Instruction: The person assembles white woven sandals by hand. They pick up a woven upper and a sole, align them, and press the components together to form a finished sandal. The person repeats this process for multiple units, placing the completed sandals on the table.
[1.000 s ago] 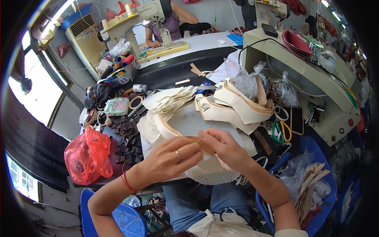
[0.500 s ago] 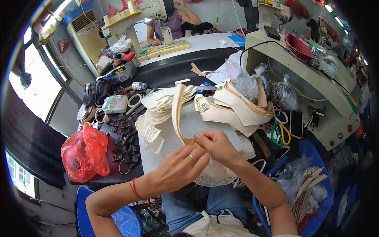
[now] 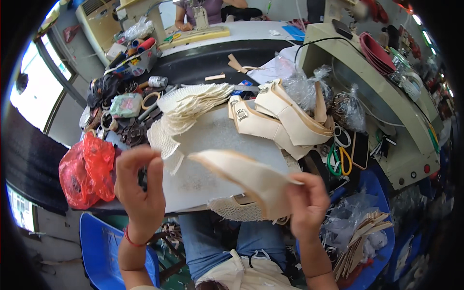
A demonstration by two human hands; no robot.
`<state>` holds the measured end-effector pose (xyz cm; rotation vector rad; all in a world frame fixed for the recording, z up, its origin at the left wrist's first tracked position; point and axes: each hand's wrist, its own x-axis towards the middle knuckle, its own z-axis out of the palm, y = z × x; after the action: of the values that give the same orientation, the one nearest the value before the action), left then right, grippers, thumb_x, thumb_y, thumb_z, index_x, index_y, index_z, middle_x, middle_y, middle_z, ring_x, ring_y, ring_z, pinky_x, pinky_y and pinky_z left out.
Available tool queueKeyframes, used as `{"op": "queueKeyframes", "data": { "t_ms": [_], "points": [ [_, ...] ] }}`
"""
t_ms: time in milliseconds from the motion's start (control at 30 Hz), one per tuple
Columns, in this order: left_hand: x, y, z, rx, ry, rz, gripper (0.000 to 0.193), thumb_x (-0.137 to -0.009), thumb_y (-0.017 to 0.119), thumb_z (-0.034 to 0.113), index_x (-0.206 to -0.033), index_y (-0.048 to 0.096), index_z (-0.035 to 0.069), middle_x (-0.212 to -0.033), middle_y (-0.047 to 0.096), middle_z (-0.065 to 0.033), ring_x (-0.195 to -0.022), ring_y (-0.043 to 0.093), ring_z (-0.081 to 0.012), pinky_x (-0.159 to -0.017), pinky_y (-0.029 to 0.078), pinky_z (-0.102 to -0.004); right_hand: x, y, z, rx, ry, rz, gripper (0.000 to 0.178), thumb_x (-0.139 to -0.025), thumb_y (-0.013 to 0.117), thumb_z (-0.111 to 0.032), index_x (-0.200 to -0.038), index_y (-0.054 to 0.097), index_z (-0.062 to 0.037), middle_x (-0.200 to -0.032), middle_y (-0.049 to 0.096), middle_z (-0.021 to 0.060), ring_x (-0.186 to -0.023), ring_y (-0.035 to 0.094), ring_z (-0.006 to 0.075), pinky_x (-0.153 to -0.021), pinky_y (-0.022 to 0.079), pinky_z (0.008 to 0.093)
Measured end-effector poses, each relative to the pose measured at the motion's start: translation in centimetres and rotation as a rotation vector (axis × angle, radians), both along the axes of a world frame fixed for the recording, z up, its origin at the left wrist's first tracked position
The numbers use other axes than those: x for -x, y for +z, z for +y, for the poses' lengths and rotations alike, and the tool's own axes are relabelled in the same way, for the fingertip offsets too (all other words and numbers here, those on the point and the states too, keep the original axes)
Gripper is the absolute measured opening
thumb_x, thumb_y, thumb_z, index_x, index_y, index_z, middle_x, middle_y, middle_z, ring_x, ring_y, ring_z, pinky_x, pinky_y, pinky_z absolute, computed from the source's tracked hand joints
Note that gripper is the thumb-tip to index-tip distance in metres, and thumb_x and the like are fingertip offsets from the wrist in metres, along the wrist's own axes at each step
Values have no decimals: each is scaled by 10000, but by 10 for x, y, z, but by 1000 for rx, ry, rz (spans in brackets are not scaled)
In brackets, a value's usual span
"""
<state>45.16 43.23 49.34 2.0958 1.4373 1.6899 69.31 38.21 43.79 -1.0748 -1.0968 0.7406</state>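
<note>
My right hand [image 3: 309, 200] pinches one end of a curved cream leather shoe upper piece [image 3: 251, 174] with a tan edge. The piece stretches left over the work surface, blurred by motion. My left hand [image 3: 140, 193] is apart from it, raised over the table's near left, fingers curled toward the thumb; whatever they hold, if anything, cannot be made out. Beneath the leather piece lies a cream mesh piece [image 3: 234, 211] at the table's near edge. Stacked cream leather uppers [image 3: 263, 130] with a dark emblem lie beyond, to the right. A pile of cream mesh pieces [image 3: 188, 106] sits at the back left.
Left of the grey board [image 3: 208, 140] are a red plastic bag [image 3: 87, 171], a tape roll [image 3: 151, 100] and dark straps. Green- and yellow-handled scissors [image 3: 340, 159] and a phone [image 3: 360, 151] lie right, beside a beige machine [image 3: 406, 140]. Blue bins [image 3: 96, 241] flank my legs. A person sits opposite.
Both hands were together on the leather piece; now they are apart. The left has let go and moved left. The right has moved right, and the piece has swung down from upright to nearly flat.
</note>
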Motion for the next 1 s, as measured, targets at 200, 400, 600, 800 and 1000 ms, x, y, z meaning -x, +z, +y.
{"op": "queueKeyframes", "data": {
  "t_ms": [200,400,600,800,1000],
  "points": [
    [1,-164,-100,1165,-87,-145,446,-814,686,267,-1066,558,-78,-998,651,-203,-885,660,-230,-765,518,-296,-23,4,11,-88,69,317,152,-858,616,-59,-981,539,-15,-834,579,15,-709,510,46,-654,394,175],
    [-52,-184,-104,721,-223,-894,128,-934,517,133,-976,542,15,-858,569,3,-757,497,-35,-672,406,-183,-60,24,1,14,359,492,93,-863,564,-31,-931,509,3,-711,589,85,-617,548,142,-584,437,273],
    [-14,-86,-38,738,-498,-791,168,-944,503,174,-1024,521,27,-785,525,39,-692,470,-25,-630,392,-176,-112,44,-9,7,836,536,91,-807,600,-49,-820,610,40,-658,596,191,-469,524,158,-473,393,261],
    [-1,-1,-1,531,-806,401,140,-830,589,136,-913,581,23,-688,591,-86,-600,582,-234,-516,423,-319,-65,36,15,517,1033,192,204,-640,572,27,-813,680,20,-1234,512,278,-688,564,78,-589,407,200],
    [-27,15,7,-134,-527,813,168,-793,595,87,-954,587,39,-730,593,-88,-668,585,-273,-632,465,-354,-18,35,46,617,1087,-46,185,-824,643,-91,-981,648,7,-982,644,80,-790,589,89,-713,465,213]
  ]
}}
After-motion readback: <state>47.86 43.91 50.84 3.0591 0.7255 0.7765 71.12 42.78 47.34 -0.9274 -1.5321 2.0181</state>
